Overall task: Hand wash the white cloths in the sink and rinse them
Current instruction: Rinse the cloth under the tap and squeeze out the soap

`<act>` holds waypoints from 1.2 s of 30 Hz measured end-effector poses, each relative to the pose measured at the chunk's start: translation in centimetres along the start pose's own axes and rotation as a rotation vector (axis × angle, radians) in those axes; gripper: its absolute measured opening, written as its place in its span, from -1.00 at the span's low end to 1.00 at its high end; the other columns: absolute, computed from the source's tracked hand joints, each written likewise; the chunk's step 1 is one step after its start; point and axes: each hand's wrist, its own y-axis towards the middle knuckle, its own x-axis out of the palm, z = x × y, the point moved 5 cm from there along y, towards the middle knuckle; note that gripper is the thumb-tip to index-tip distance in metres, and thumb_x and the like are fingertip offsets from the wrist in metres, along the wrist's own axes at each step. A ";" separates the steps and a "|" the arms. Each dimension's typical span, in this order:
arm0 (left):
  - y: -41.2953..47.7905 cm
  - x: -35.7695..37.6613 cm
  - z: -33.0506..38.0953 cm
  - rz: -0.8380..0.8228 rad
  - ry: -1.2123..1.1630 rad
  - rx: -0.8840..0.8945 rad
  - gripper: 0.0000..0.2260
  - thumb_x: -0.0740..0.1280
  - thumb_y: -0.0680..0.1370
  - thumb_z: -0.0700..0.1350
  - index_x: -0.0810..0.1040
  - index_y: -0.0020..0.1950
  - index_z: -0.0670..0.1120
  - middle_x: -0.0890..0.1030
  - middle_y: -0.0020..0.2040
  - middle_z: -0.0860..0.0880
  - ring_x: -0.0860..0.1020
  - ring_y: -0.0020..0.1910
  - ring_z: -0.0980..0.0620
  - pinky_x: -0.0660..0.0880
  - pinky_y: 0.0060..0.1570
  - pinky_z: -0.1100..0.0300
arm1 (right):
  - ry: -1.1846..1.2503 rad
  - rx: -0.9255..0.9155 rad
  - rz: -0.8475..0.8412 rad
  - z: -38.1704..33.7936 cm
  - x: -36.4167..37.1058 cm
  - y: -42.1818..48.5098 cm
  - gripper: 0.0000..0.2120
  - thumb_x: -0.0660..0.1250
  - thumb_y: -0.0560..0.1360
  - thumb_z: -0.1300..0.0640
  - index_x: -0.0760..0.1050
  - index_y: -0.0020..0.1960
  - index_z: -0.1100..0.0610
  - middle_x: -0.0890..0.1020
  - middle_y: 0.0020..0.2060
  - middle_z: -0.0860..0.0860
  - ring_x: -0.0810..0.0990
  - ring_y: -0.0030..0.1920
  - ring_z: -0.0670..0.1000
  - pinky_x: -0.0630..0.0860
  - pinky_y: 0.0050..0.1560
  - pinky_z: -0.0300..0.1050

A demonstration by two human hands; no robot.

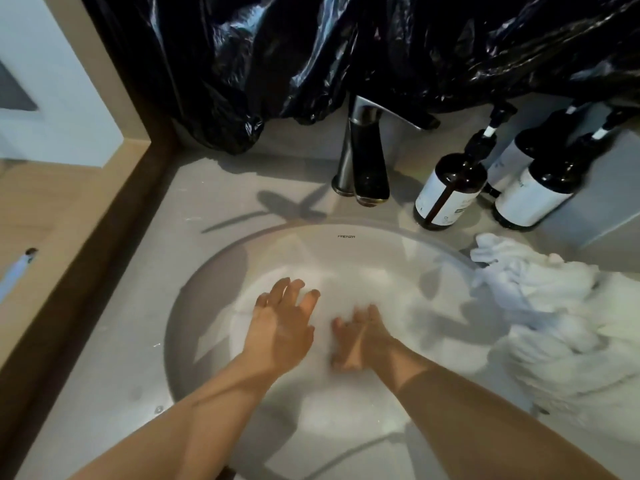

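A round white sink (221,258) fills the middle of the view, and its bowl looks pale and blurred, like cloth or foamy water. My left hand (282,322) lies in the bowl with fingers spread and straight, pressing down on that white mass (325,296). My right hand (356,336) is beside it, turned on edge, its fingers dipping into the same white mass; whether it grips anything is unclear. A heap of white cloths (554,313) lies over the sink's right rim and the counter.
A dark metal faucet (367,161) stands behind the sink with no visible water stream. Three dark pump bottles (450,188) with white labels stand at the back right. Black plastic sheeting (311,46) hangs along the back. A wooden ledge (86,209) borders the grey counter on the left.
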 end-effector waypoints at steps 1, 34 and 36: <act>0.0 0.3 -0.2 0.007 -0.002 -0.008 -0.42 0.60 0.05 0.02 0.60 0.03 -0.04 0.62 0.04 -0.10 0.62 0.06 -0.15 0.58 -0.18 0.01 | -0.009 0.008 -0.021 0.0 0.0 0.3 -0.29 0.09 0.56 -0.17 -0.10 0.54 0.15 0.16 0.51 0.12 -0.09 0.53 0.21 -0.24 0.43 0.24; 1.4 -4.4 1.3 0.161 0.110 0.080 -0.45 0.61 0.05 0.01 0.65 0.01 -0.04 0.63 0.07 -0.10 0.61 0.09 -0.16 0.56 -0.06 0.00 | 0.906 -0.037 0.876 6.6 -8.0 -8.9 -0.76 0.22 0.50 0.12 0.56 -0.05 0.27 0.58 -0.10 0.12 0.51 -0.08 0.07 0.32 -0.17 -0.28; 1.7 -5.6 1.4 0.181 0.093 0.092 -0.47 0.62 0.03 0.01 0.66 -0.03 -0.04 0.63 0.04 -0.10 0.62 0.06 -0.16 0.57 -0.12 -0.02 | 0.978 -0.024 1.026 7.6 -10.4 -10.4 -0.81 0.24 0.52 0.18 0.56 -0.08 0.28 0.49 -0.13 0.06 0.45 -0.10 0.08 0.21 -0.22 -0.22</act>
